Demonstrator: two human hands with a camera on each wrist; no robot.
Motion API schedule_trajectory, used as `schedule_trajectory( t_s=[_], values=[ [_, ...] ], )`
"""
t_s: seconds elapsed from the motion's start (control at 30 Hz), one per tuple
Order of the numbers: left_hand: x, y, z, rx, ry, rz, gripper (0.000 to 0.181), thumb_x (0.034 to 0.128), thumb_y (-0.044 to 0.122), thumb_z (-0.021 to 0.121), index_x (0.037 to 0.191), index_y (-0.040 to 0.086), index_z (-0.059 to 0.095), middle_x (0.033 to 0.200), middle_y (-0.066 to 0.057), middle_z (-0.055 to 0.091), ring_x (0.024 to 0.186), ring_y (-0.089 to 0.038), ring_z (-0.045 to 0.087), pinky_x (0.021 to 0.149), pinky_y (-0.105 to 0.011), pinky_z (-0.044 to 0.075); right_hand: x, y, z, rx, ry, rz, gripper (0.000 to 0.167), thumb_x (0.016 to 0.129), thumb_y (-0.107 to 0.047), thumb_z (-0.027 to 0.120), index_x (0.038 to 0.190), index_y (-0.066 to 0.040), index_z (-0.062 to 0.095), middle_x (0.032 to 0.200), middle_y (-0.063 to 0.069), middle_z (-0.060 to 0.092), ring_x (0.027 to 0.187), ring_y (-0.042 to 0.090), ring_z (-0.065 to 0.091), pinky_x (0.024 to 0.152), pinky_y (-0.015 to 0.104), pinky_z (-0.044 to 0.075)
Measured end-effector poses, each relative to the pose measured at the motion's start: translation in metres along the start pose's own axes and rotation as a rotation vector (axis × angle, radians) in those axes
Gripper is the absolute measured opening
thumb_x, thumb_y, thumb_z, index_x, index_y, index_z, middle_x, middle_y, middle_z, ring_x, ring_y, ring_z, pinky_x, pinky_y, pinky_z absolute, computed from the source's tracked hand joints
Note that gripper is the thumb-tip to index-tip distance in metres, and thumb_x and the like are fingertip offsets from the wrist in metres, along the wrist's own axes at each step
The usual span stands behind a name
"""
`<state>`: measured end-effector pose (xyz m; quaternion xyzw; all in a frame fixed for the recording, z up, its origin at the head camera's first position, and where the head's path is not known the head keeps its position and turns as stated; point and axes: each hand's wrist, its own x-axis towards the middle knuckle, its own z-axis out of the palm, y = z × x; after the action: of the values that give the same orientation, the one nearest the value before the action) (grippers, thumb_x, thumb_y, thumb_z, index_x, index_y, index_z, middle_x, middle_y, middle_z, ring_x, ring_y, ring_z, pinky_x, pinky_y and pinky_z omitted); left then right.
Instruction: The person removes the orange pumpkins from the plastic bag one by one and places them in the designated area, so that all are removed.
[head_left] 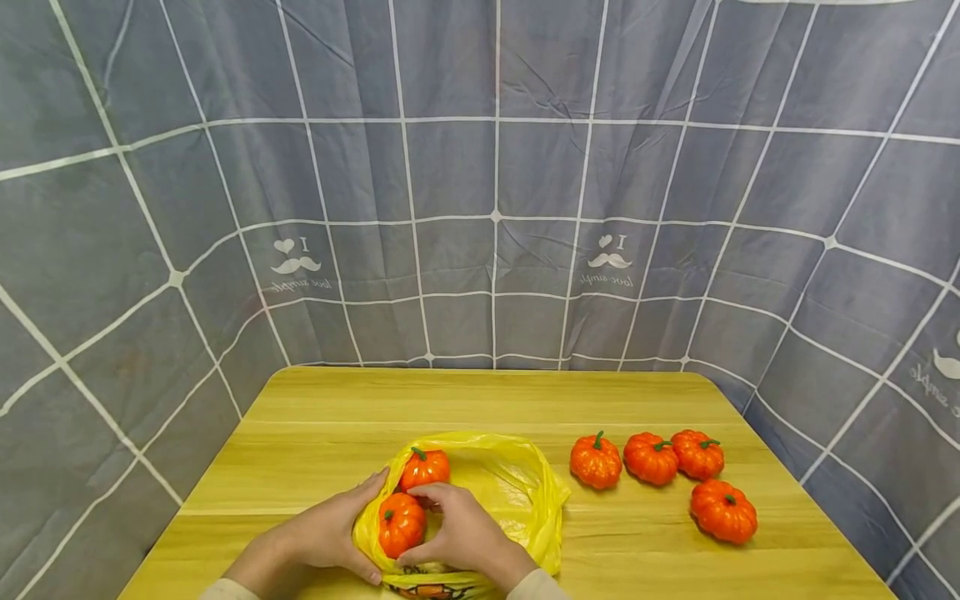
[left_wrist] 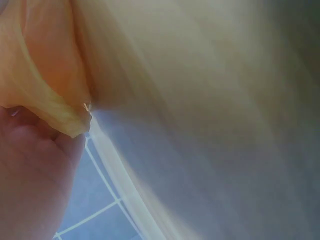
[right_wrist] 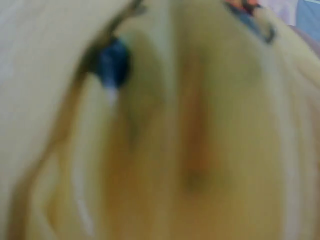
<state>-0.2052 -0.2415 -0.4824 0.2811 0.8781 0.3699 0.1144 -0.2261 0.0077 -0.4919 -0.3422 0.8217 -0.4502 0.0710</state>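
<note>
A yellow plastic bag (head_left: 517, 479) lies with its mouth open on the table, printed on its near side. Two small orange pumpkins with green stems are inside its left part: a far pumpkin (head_left: 425, 469) and a near pumpkin (head_left: 401, 525). My left hand (head_left: 330, 529) holds the bag's left side, thumb toward the near edge. My right hand (head_left: 468, 533) reaches into the bag, thumb and fingers gripping the near pumpkin from the right. In the left wrist view, bag plastic (left_wrist: 50, 95) drapes over the left hand. The right wrist view shows mostly blurred yellow bag (right_wrist: 230, 150).
Right of the bag, several more orange pumpkins (head_left: 596, 461) sit on the wooden table (head_left: 360, 404), one (head_left: 723, 511) nearer the right edge. A grey curtain (head_left: 457, 167) with white grid lines hangs around the table's back and sides.
</note>
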Motion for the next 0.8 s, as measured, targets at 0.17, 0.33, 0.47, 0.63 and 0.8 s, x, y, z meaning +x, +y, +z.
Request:
schedule_trajectory(
  t_s=[0.17, 0.33, 0.47, 0.63, 0.8],
  values=[
    [0.000, 0.000, 0.000, 0.016, 0.005, -0.003, 0.132, 0.0650, 0.049, 0.092, 0.159, -0.003, 0.015, 0.160, -0.031, 0.018, 0.146, -0.046, 0.021, 0.116, -0.050, 0.021, -0.005, 0.000, -0.008, 0.003, 0.004, 0.040, 0.072, 0.068, -0.034, 0.095, 0.130, -0.014, 0.066, 0.124, -0.013, 0.063, 0.107, 0.003, 0.060, 0.094, 0.029, 0.052],
    [-0.002, 0.000, 0.000, 0.032, 0.014, -0.017, 0.134, 0.0635, 0.049, 0.092, 0.159, -0.004, 0.015, 0.160, -0.032, 0.019, 0.145, -0.047, 0.022, 0.114, -0.054, 0.021, -0.014, -0.002, -0.018, 0.007, 0.031, 0.062, 0.072, 0.069, -0.036, 0.094, 0.130, -0.012, 0.065, 0.124, -0.008, 0.064, 0.106, 0.007, 0.061, 0.093, 0.031, 0.052],
    [-0.003, 0.000, 0.000, 0.037, 0.020, -0.033, 0.135, 0.0624, 0.050, 0.093, 0.159, -0.005, 0.015, 0.160, -0.033, 0.018, 0.146, -0.047, 0.021, 0.115, -0.053, 0.019, -0.021, 0.000, -0.027, 0.024, 0.086, 0.050, 0.072, 0.069, -0.034, 0.093, 0.130, -0.011, 0.064, 0.125, -0.004, 0.064, 0.107, 0.012, 0.062, 0.094, 0.030, 0.053],
    [-0.003, 0.001, -0.001, 0.054, 0.016, -0.031, 0.135, 0.0626, 0.050, 0.092, 0.158, -0.006, 0.015, 0.159, -0.034, 0.017, 0.146, -0.048, 0.019, 0.115, -0.054, 0.019, -0.030, 0.005, -0.040, 0.062, 0.146, 0.052, 0.069, 0.070, -0.030, 0.093, 0.129, -0.011, 0.063, 0.125, -0.003, 0.062, 0.109, 0.020, 0.062, 0.095, 0.035, 0.053],
    [-0.003, 0.003, -0.003, 0.069, 0.016, -0.027, 0.135, 0.0628, 0.050, 0.092, 0.158, -0.007, 0.015, 0.158, -0.035, 0.018, 0.145, -0.050, 0.020, 0.113, -0.061, 0.020, -0.037, 0.009, -0.052, 0.069, 0.205, 0.029, 0.069, 0.070, -0.026, 0.093, 0.128, -0.006, 0.062, 0.120, 0.000, 0.062, 0.108, 0.024, 0.061, 0.096, 0.042, 0.053]
  ],
)
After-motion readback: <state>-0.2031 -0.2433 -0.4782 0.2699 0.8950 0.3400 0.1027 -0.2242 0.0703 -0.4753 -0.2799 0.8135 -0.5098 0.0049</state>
